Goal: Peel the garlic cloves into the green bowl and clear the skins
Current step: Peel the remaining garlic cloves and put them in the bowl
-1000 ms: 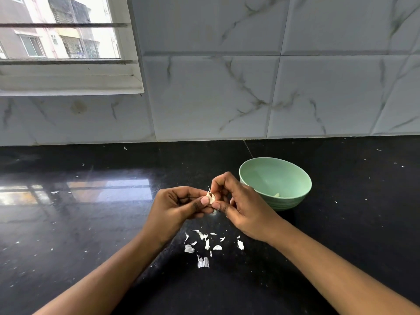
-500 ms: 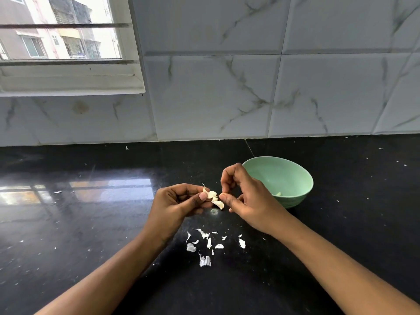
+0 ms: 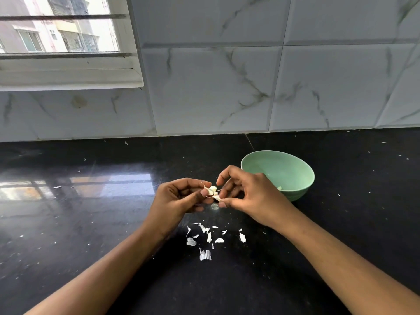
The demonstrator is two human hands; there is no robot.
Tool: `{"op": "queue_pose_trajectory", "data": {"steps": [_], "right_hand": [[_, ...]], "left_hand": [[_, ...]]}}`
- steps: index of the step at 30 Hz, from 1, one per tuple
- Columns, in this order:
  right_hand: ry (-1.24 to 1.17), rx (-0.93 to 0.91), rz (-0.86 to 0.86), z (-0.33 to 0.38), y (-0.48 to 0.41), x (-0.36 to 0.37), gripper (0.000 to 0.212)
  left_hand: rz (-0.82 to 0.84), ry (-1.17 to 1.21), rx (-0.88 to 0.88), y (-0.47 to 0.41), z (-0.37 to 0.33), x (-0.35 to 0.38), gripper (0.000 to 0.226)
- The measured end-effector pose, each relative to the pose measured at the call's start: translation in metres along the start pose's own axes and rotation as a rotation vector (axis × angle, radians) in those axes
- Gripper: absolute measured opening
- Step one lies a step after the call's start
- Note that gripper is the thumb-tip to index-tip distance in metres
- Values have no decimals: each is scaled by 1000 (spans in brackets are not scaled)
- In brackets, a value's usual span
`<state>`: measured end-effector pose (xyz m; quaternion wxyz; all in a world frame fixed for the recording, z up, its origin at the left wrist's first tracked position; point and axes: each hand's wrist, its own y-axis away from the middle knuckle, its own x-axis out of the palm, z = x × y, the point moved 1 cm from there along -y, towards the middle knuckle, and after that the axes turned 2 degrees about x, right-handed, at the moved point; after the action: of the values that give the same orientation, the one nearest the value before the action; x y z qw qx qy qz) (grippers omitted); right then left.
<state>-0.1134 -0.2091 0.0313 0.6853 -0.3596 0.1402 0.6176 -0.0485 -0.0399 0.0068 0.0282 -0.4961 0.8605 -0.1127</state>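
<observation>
This looks like a home kitchen: a glossy black stone bench (image 3: 91,223) runs up against a wall of large white marble-patterned tiles (image 3: 204,87). A green bowl (image 3: 295,176) stands on the bench near scraps of papery garlic skins (image 3: 205,255). At the upper left a white-framed window (image 3: 127,64) with horizontal bars looks out on what seem to be apartment blocks (image 3: 75,39), though the bright glass leaves that unsure; this suits a flat.
</observation>
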Motion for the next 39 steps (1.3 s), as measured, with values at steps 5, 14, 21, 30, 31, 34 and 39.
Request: {"op": "queue_pose_trajectory", "data": {"steps": [5,14,21,30,31,34,39], "right_hand": [[42,-21,44,4,2,0,28],[-13,-27,-121,3,2,5,27],[-61,-27,-186,3,3,11,29],[-31,-58,-178,5,3,10,34],[-20,-66,-185,5,3,11,34],[20,-82,-202,5,3,12,38],[141,-145,-280,7,4,19,46]], "left_hand": [[14,-28,-1,0,1,0,19],[9,-33,-13,1,1,2,14],[-6,-113,97,2,-3,3,15],[-22,-188,158,3,-2,3,14],[-24,-187,160,4,-3,3,14],[-31,-182,160,4,-2,5,13],[-44,-149,161,4,-3,5,12]]}}
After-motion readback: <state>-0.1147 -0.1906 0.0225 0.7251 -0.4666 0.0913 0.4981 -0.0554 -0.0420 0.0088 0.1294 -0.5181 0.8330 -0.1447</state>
